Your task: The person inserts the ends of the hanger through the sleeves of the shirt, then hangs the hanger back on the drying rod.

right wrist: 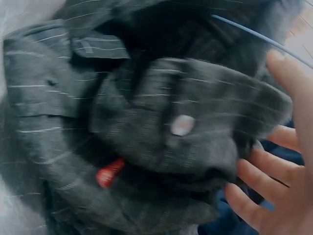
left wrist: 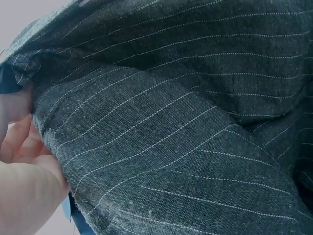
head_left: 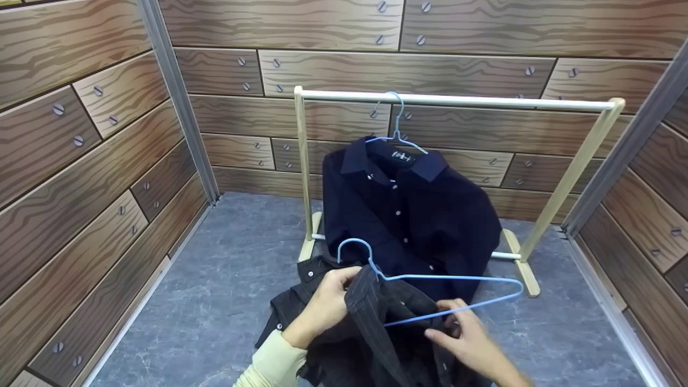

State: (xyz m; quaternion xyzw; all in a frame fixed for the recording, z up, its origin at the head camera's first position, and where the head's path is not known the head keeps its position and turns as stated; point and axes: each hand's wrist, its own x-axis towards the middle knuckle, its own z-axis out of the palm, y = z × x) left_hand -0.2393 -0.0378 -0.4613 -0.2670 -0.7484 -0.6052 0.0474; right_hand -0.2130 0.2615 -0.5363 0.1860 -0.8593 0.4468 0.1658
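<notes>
A dark grey pinstriped shirt (head_left: 368, 301) is bunched at the front of the head view. My left hand (head_left: 325, 303) grips it at the collar, just below the hook of a light blue hanger (head_left: 457, 278). One arm of the hanger sticks out to the right, outside the shirt; its other side is hidden by the cloth. My right hand (head_left: 473, 338) touches the shirt's right edge beside the hanger's lower bar. In the right wrist view its fingers (right wrist: 266, 183) lie along the cloth edge, with the thumb apart. A white button (right wrist: 182, 125) and a small red tag (right wrist: 110, 173) show there.
Behind the hands stands a wooden rack (head_left: 467, 100) with a pale rail. A navy shirt (head_left: 360, 209) hangs from it on another blue hanger (head_left: 399, 121), its lower part near the grey floor (head_left: 215, 290). Wood-patterned walls (head_left: 226, 118) enclose the left, back and right.
</notes>
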